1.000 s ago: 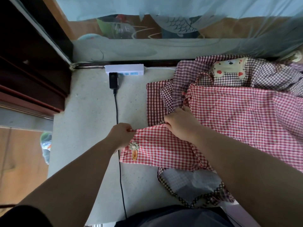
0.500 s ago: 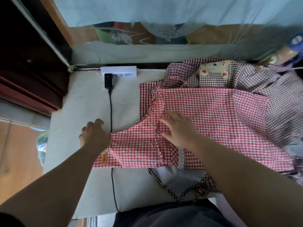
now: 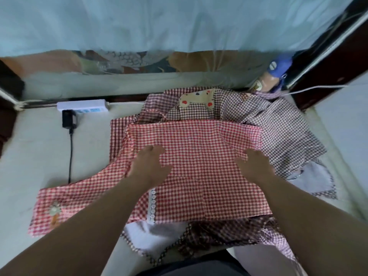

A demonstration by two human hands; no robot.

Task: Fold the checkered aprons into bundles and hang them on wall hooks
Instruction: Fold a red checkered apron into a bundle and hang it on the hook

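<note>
Left hand (image 3: 148, 168), right hand (image 3: 253, 166) — pressing apron (image 3: 199, 146) (flat).

The person is seen only as two arms and a strip of clothing. The left hand (image 3: 148, 166) and the right hand (image 3: 253, 166) are bare. The left forearm (image 3: 95, 226) and the right forearm (image 3: 298, 226) are uncovered from the wrist to the picture's lower edge. Blur softens the fingers, so nails and finer detail cannot be made out. Between the arms at the bottom centre lies a dark garment (image 3: 189, 268), charcoal or dark blue-grey, plain and smooth. It is probably the person's top or lap, though too little shows to tell which.
</note>
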